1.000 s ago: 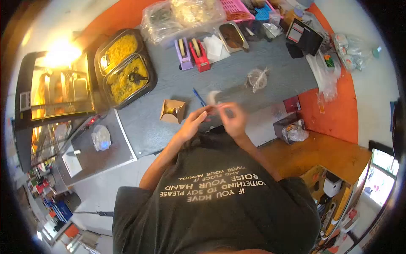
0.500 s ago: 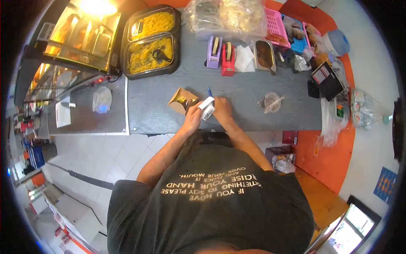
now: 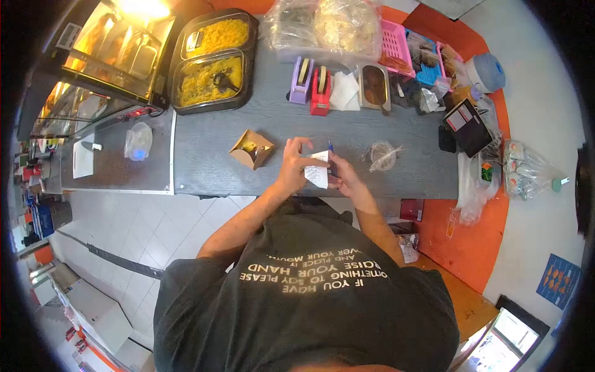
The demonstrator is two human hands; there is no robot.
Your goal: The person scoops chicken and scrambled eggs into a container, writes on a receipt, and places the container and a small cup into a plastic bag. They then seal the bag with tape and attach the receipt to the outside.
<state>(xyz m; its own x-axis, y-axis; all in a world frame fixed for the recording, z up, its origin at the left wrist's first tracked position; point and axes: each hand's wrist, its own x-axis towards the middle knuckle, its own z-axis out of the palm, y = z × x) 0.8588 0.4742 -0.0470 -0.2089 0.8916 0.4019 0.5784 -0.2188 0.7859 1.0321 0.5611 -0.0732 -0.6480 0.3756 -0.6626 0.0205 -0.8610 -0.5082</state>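
Over the counter's front edge, my left hand [image 3: 296, 166] has its fingers closed on a small white paper [image 3: 317, 176] with print on it. My right hand [image 3: 347, 177] is at the paper's right side, its fingers curled around a dark object that is partly hidden. Just above that hand the end of a blue pen [image 3: 330, 147] shows. An open brown cardboard box [image 3: 252, 149] with food inside stands to the left of my left hand, apart from it.
Two food trays [image 3: 214, 60] stand at the back left, near a lit display case [image 3: 118, 53]. Purple [image 3: 301, 80] and red [image 3: 320, 92] tape dispensers, napkins [image 3: 344, 91] and a metal sauce tray [image 3: 374, 88] are behind my hands. A plastic bag [image 3: 383, 155] lies to the right.
The paper is now turned with its printed side showing, between both hands. My left hand has moved away from the cardboard box, and my right hand has come lower. The view has shifted slightly.
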